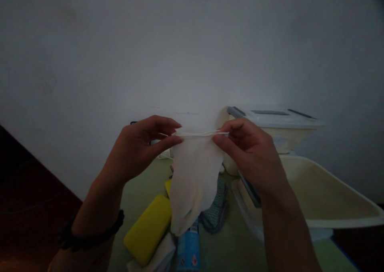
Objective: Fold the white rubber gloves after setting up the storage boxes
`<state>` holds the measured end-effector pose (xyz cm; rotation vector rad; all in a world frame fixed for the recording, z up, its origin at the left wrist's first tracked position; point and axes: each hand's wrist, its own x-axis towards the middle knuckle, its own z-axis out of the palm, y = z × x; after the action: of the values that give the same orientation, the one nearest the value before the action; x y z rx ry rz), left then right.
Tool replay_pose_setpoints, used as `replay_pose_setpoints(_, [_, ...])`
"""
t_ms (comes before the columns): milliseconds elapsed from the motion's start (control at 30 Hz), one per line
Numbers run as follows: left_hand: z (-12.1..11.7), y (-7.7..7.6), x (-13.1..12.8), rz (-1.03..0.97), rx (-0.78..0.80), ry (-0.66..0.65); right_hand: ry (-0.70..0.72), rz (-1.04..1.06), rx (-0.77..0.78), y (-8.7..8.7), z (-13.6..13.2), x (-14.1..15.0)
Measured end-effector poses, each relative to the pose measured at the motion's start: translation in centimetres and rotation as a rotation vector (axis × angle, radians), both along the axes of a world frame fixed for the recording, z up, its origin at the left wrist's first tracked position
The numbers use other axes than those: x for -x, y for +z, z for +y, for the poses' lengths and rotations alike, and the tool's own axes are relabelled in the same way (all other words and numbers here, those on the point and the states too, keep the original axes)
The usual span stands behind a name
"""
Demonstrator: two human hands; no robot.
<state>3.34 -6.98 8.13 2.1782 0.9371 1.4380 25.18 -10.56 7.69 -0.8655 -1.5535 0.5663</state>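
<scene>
A thin white sock-like cloth (195, 172) hangs from both hands, its double top edge stretched level between them. It narrows toward a rounded lower end, and I cannot make out its exact kind. On the left, my left hand (141, 144) pinches one corner between thumb and fingers; a dark beaded bracelet circles that wrist. My right hand (249, 148) grips the opposite corner with its thumb in front. Below the cloth lie a yellow block like a sponge (148, 230) and a blue printed can or packet (188, 248), partly covered by it.
At right, a cream tub (324, 192) with a wide open rim stands before a lidded container (276, 118) with grey clips. A grey-green knitted piece (217, 210) and white fabric (162, 256) lie on the green tabletop (138, 192). A pale wall (192, 56) rises behind.
</scene>
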Motion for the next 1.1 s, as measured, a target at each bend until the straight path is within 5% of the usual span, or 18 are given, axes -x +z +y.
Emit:
replay_pose_setpoints(567, [0.0, -0.1, 0.2, 0.088, -0.089, -0.009, -0.049, 0.031, 0.015, -0.1, 0.2, -0.2])
replay_pose_setpoints(867, [0.1, 0.1, -0.6, -0.191, 0.108, -0.043, -0.065, 0.111, 0.052, 0.1, 0.3, 0.0])
replay_pose_setpoints(1100, [-0.3, 0.3, -1.1, -0.213, 0.152, -0.096, 0.035, 0.203, 0.076, 0.2, 0.3, 0.4])
